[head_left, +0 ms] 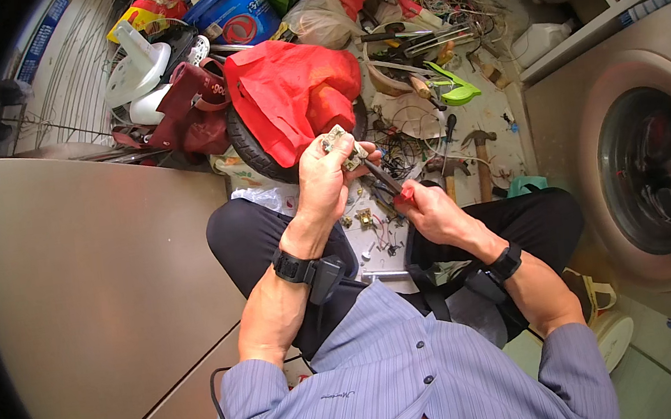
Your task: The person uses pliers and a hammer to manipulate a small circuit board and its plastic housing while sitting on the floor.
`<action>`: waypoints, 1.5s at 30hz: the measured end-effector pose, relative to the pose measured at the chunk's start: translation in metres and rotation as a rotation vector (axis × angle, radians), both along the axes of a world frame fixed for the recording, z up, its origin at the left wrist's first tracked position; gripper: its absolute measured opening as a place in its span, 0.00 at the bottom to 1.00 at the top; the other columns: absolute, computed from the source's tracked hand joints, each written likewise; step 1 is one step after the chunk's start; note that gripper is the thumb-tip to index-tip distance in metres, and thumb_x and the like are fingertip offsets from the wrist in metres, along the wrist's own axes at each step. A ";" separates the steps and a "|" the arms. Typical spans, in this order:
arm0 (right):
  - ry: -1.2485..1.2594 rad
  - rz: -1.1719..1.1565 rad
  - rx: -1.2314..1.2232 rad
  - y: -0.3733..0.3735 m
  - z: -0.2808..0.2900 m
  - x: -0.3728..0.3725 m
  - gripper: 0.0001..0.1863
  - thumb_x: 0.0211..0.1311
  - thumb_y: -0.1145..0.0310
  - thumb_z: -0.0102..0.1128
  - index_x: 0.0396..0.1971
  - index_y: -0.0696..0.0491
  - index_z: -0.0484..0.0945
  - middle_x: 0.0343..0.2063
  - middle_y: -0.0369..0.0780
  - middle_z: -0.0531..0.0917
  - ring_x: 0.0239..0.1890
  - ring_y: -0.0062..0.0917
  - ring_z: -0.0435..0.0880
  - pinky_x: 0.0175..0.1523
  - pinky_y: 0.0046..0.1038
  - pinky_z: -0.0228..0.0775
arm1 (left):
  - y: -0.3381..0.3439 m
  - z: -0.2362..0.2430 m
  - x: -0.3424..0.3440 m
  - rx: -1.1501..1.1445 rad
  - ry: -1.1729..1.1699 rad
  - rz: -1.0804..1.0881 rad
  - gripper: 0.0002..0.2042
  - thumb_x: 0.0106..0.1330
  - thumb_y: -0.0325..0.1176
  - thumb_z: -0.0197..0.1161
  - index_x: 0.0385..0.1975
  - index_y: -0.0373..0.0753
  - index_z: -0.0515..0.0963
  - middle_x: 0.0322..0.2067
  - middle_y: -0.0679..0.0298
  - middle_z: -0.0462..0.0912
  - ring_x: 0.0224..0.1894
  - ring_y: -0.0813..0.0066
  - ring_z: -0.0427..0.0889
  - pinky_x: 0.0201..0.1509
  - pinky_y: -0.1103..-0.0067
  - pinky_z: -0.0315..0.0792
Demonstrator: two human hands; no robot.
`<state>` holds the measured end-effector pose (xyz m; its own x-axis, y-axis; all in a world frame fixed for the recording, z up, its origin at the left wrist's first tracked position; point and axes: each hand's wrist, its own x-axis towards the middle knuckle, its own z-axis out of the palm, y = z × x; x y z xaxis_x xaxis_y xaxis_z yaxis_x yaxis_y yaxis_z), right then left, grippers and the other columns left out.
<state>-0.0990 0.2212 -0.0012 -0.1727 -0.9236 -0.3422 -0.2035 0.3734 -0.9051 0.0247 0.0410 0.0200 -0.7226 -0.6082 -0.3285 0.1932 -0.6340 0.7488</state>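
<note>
My left hand (320, 176) is closed around a small pale circuit board (336, 138) with parts on it, raised above the floor between my knees. In my right hand (440, 216) is a pair of pliers (382, 176) with dark narrow jaws and red grips, most of the grips hidden by my fingers. The pliers' tip reaches the board's right edge by my left fingertips; whether it grips a part there is too small to tell. Below my hands, small loose components (365, 218) and bits of wire lie on the floor.
A red bag (289, 91) covers a black tyre (250, 149) straight ahead. Two hammers (481, 161), a screwdriver (449, 125) and tangled wires (399, 152) lie to the right. A washing machine (567, 208) stands at right, a large smooth panel (103, 277) at left. A blue bucket (235, 14) sits behind.
</note>
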 end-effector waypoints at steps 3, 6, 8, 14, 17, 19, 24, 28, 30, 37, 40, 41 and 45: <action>0.623 0.035 -0.191 0.002 -0.011 -0.008 0.08 0.61 0.73 0.57 0.38 0.57 0.71 0.29 0.50 0.80 0.33 0.49 0.82 0.37 0.46 0.74 | -0.002 -0.005 0.002 0.077 -0.031 -0.005 0.08 0.74 0.32 0.57 0.40 0.34 0.76 0.36 0.51 0.85 0.41 0.57 0.87 0.49 0.61 0.83; 0.822 0.039 -0.289 -0.002 -0.014 -0.014 0.09 0.56 0.75 0.59 0.36 0.56 0.72 0.28 0.47 0.79 0.33 0.44 0.82 0.37 0.42 0.75 | -0.005 -0.008 0.003 0.166 -0.057 -0.007 0.06 0.72 0.30 0.56 0.39 0.33 0.75 0.35 0.50 0.85 0.39 0.56 0.87 0.48 0.61 0.83; 0.967 0.029 -0.357 -0.005 -0.012 -0.015 0.09 0.54 0.76 0.60 0.35 0.55 0.72 0.27 0.44 0.78 0.32 0.39 0.82 0.37 0.39 0.76 | -0.006 -0.008 0.002 0.190 -0.092 -0.001 0.05 0.72 0.28 0.55 0.38 0.32 0.73 0.34 0.49 0.85 0.37 0.56 0.87 0.46 0.61 0.84; 0.996 0.010 -0.398 -0.004 -0.011 -0.013 0.09 0.56 0.75 0.60 0.37 0.55 0.73 0.28 0.43 0.79 0.32 0.39 0.82 0.36 0.39 0.76 | -0.007 -0.008 0.006 0.183 -0.032 -0.001 0.08 0.73 0.30 0.57 0.40 0.30 0.76 0.35 0.50 0.85 0.41 0.54 0.86 0.49 0.60 0.82; 0.790 -0.010 -0.348 -0.006 -0.006 -0.007 0.06 0.61 0.73 0.59 0.36 0.56 0.73 0.29 0.44 0.81 0.31 0.41 0.82 0.36 0.35 0.76 | -0.004 -0.004 0.006 0.167 0.060 0.038 0.07 0.74 0.31 0.56 0.40 0.33 0.75 0.34 0.51 0.85 0.39 0.56 0.87 0.47 0.62 0.83; 0.558 0.028 -0.211 -0.004 0.003 -0.006 0.06 0.64 0.72 0.59 0.37 0.57 0.74 0.29 0.43 0.82 0.30 0.38 0.83 0.36 0.32 0.76 | -0.003 0.002 0.004 0.009 0.051 0.032 0.05 0.74 0.31 0.56 0.42 0.37 0.72 0.34 0.53 0.85 0.36 0.60 0.87 0.42 0.67 0.84; -0.350 -0.004 0.068 -0.002 0.008 -0.004 0.11 0.72 0.66 0.58 0.44 0.58 0.76 0.34 0.38 0.86 0.34 0.20 0.86 0.36 0.25 0.76 | -0.006 0.003 0.007 -0.005 0.045 -0.017 0.06 0.74 0.33 0.57 0.42 0.38 0.72 0.34 0.54 0.86 0.36 0.62 0.88 0.40 0.71 0.83; -0.693 0.022 0.221 -0.003 0.015 -0.011 0.13 0.73 0.67 0.57 0.48 0.62 0.74 0.37 0.46 0.86 0.40 0.29 0.87 0.48 0.29 0.82 | -0.004 0.004 0.003 -0.008 0.040 -0.005 0.08 0.74 0.35 0.58 0.44 0.38 0.72 0.34 0.54 0.86 0.37 0.61 0.88 0.39 0.71 0.83; -0.697 0.016 0.193 -0.003 0.011 -0.013 0.14 0.73 0.67 0.57 0.48 0.62 0.74 0.37 0.46 0.86 0.40 0.29 0.87 0.48 0.29 0.81 | -0.002 0.006 0.002 -0.028 0.039 -0.001 0.08 0.74 0.35 0.58 0.45 0.38 0.72 0.34 0.54 0.86 0.37 0.61 0.88 0.39 0.71 0.83; -0.675 -0.010 0.186 -0.004 0.020 -0.020 0.13 0.71 0.63 0.61 0.41 0.60 0.78 0.31 0.42 0.85 0.32 0.25 0.86 0.39 0.27 0.81 | 0.000 0.007 -0.006 -0.144 -0.005 0.069 0.09 0.75 0.35 0.58 0.46 0.38 0.71 0.35 0.54 0.86 0.36 0.62 0.88 0.37 0.73 0.83; -0.687 0.008 0.195 -0.006 0.018 -0.020 0.12 0.70 0.63 0.61 0.36 0.58 0.77 0.26 0.38 0.82 0.26 0.22 0.83 0.31 0.25 0.77 | -0.001 0.007 -0.005 -0.148 -0.010 0.058 0.09 0.74 0.35 0.58 0.46 0.38 0.71 0.35 0.54 0.86 0.36 0.62 0.88 0.37 0.74 0.83; -0.678 0.014 0.176 -0.008 0.017 -0.019 0.12 0.70 0.63 0.61 0.34 0.58 0.76 0.23 0.37 0.80 0.23 0.21 0.80 0.27 0.24 0.74 | -0.003 0.008 -0.004 -0.156 -0.008 0.048 0.09 0.74 0.35 0.58 0.47 0.38 0.71 0.35 0.54 0.86 0.36 0.62 0.88 0.36 0.74 0.83; -0.624 0.061 0.207 0.000 0.016 -0.003 0.11 0.72 0.68 0.57 0.28 0.56 0.74 0.16 0.33 0.74 0.14 0.17 0.72 0.20 0.23 0.64 | -0.009 0.017 0.008 -0.224 -0.049 -0.140 0.09 0.73 0.34 0.59 0.45 0.38 0.70 0.33 0.56 0.85 0.33 0.66 0.87 0.36 0.76 0.81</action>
<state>-0.1016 0.2216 0.0150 0.1661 -0.8299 -0.5327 0.3097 0.5568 -0.7708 0.0329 0.0324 0.0372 -0.7916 -0.5645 -0.2339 0.0751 -0.4697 0.8796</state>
